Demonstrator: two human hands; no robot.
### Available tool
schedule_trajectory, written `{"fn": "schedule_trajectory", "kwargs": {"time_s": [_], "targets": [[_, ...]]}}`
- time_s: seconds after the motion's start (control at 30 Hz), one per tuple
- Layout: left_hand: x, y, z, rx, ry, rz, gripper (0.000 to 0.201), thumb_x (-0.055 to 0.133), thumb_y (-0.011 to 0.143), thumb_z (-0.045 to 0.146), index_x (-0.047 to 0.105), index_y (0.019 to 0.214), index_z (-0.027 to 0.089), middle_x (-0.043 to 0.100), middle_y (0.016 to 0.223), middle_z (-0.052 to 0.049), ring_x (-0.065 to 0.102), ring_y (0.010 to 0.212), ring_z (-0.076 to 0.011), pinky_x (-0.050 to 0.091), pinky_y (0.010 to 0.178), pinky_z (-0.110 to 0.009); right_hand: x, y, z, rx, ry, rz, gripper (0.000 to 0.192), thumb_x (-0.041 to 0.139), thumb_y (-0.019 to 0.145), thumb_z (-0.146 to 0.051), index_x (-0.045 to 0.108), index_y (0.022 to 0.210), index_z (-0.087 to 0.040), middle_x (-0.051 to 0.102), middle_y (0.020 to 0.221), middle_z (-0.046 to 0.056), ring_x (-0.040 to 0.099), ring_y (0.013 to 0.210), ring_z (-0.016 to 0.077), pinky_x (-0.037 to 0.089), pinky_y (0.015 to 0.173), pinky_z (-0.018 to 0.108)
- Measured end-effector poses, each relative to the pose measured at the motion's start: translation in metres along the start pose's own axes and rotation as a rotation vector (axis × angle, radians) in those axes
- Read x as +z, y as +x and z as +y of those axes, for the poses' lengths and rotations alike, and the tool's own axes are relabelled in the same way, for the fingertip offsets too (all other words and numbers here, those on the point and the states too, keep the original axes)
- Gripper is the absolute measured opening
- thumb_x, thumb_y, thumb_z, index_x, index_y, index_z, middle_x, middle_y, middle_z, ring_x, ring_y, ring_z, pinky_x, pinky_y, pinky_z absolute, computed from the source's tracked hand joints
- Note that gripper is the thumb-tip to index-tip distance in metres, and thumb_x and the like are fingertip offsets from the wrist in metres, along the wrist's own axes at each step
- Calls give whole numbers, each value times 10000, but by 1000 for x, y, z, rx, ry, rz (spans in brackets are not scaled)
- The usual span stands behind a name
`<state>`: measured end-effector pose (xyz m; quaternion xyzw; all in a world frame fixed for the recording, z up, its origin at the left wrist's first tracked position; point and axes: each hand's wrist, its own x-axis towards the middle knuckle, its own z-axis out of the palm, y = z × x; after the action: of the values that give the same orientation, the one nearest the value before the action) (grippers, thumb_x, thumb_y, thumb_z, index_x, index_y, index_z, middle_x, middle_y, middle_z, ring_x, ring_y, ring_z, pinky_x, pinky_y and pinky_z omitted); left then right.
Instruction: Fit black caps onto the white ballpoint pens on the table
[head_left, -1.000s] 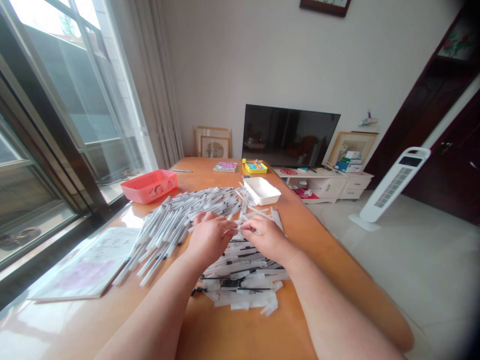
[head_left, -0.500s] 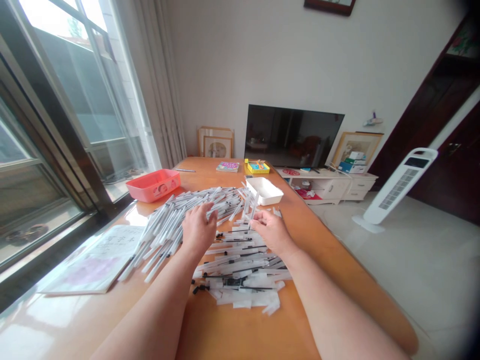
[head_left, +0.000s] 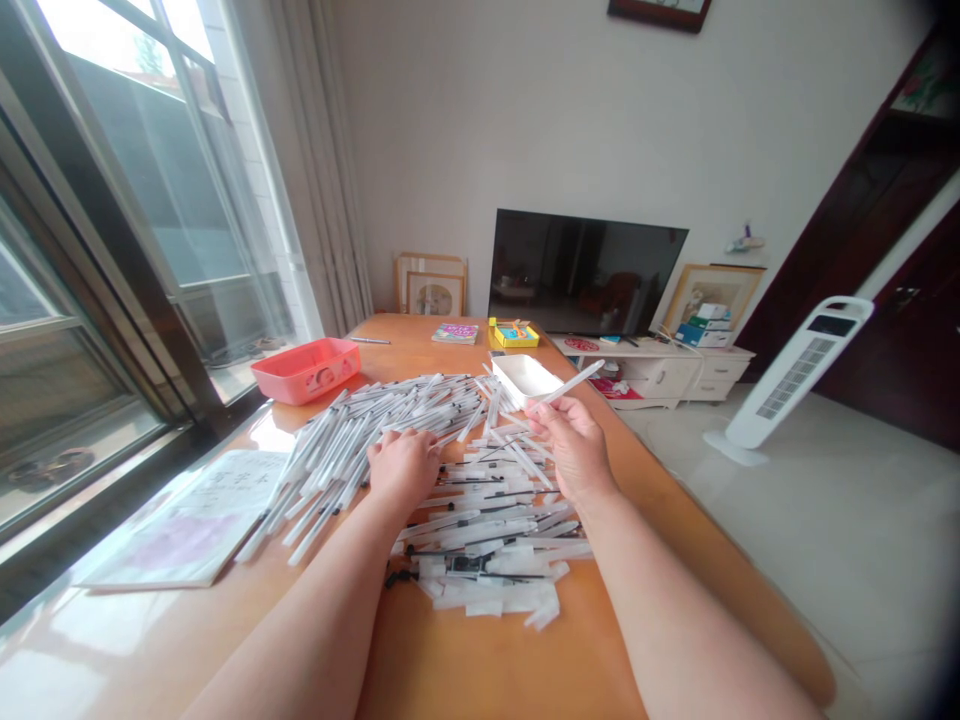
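Since half a second ago, the right hand (head_left: 574,445) has lifted one slim white plastic pen barrel (head_left: 571,383), pinched, above the loose heap of white pens (head_left: 390,430); the left hand (head_left: 405,465) presses flat, fingers spread. A nudge could roll pens off the orange wooden table (head_left: 487,670).

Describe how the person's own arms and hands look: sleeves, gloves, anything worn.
Both forearms are bare as far as the picture's lower edge, with no sleeve showing. The left hand and right hand wear no gloves. No watch, bracelet or ring is visible on either, though the finger details are small. The forearms look broad and rounded, without markings.
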<state>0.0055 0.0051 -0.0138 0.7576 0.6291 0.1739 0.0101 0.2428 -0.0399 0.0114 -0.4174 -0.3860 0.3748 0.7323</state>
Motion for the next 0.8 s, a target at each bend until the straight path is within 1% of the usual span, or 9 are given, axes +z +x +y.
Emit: {"fn": "schedule_trajectory", "kwargs": {"time_s": [0.1, 0.2, 0.33, 0.4, 0.47, 0.53, 0.63, 0.73, 0.8], "targets": [[2, 1, -2, -6, 22, 7, 350, 446, 939, 431, 754, 995, 276, 723, 1133, -106, 542, 1124, -380, 377, 923, -525, -7, 5, 0, 20, -137, 73, 282, 748, 790, -407, 620, 927, -196, 760, 962, 68, 714, 920, 211, 539, 784, 311], [1, 3, -3, -18, 29, 0, 327, 479, 913, 428, 761, 959, 269, 723, 1124, -113, 547, 1121, -386, 384, 915, -515, -16, 11, 3, 31, -414, 82, 249, 701, 785, -411, 629, 891, -198, 747, 861, 54, 691, 807, 212, 506, 689, 298], [-1, 4, -3, -43, 30, -26, 263, 514, 864, 335, 762, 926, 272, 726, 1113, -110, 562, 1118, -382, 397, 908, -496, -26, 14, 7, -21, -903, -7, 179, 643, 782, -397, 672, 815, -223, 710, 754, 17, 632, 696, 196, 425, 614, 284], [-3, 4, -3, -61, 35, -40, 246, 522, 838, 278, 758, 907, 266, 731, 1095, -115, 570, 1117, -377, 403, 910, -485, -28, 13, 7, 6, -1093, -80, 148, 622, 785, -375, 677, 781, -239, 705, 742, 8, 613, 672, 189, 384, 591, 281], [-4, 4, -3, -86, 44, -49, 244, 519, 829, 245, 750, 908, 250, 734, 1087, -130, 580, 1117, -374, 408, 913, -482, -28, 11, 5, 47, -1232, -119, 136, 612, 791, -368, 675, 764, -250, 706, 743, 6, 603, 663, 188, 357, 581, 282], [-6, 3, -3, -114, 54, -50, 255, 498, 839, 227, 736, 932, 229, 734, 1088, -149, 598, 1100, -369, 412, 916, -487, -28, 11, 3, 88, -1332, -122, 134, 616, 793, -377, 677, 760, -261, 705, 741, 6, 597, 660, 193, 345, 581, 287], [-12, 2, -3, -150, 55, -57, 262, 465, 859, 208, 705, 964, 203, 739, 1038, -168, 635, 1039, -351, 413, 914, -491, -29, 12, 2, 152, -1407, -125, 120, 633, 779, -379, 690, 762, -275, 710, 749, 9, 595, 660, 199, 346, 591, 291], [-21, 2, -3, -177, 31, -48, 248, 444, 879, 215, 676, 966, 204, 742, 996, -159, 654, 997, -336, 414, 900, -476, -33, 16, 5, 188, -1403, -136, 95, 639, 765, -335, 711, 752, -274, 718, 757, 19, 594, 658, 193, 352, 604, 289], [-26, 2, -5, -189, -13, -8, 231, 446, 889, 244, 661, 969, 215, 739, 1006, -146, 653, 993, -331, 415, 883, -457, -35, 18, 8, 179, -1352, -138, 80, 654, 747, -302, 715, 712, -264, 710, 725, 25, 579, 631, 186, 349, 600, 288]]}}
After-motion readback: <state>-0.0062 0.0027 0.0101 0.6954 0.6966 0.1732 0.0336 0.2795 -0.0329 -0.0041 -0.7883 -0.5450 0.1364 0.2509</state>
